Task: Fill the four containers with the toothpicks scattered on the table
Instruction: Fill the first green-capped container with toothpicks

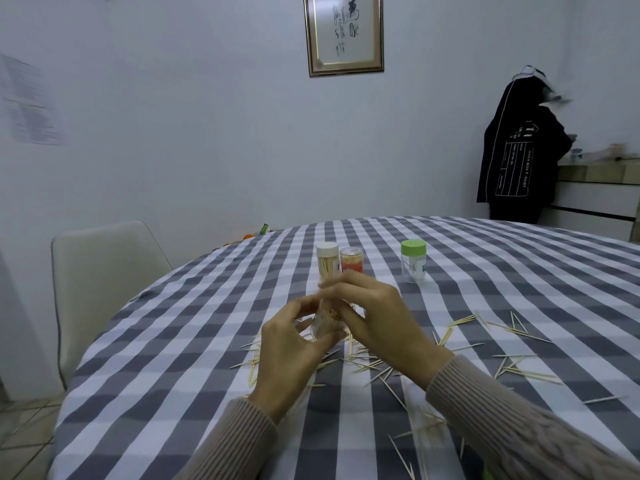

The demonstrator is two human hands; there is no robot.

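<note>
Clear plastic container (323, 325), tilted, packed with thin wooden toothpicks, held above table centre. Left hand (294, 344) curls round its body; right hand (375, 317) pinches toothpick tips at its mouth. Loose toothpicks (363, 362) scattered over checked tablecloth (173, 358). Three capped cylinders (351, 259) stand beyond.

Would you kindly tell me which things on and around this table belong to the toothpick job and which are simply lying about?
Job: clear container held in left hand, bundle under right hand, white-lidded container, red container, green-lidded container, scattered toothpicks.

Lying about: chair, framed calligraphy, dark jacket.
</note>
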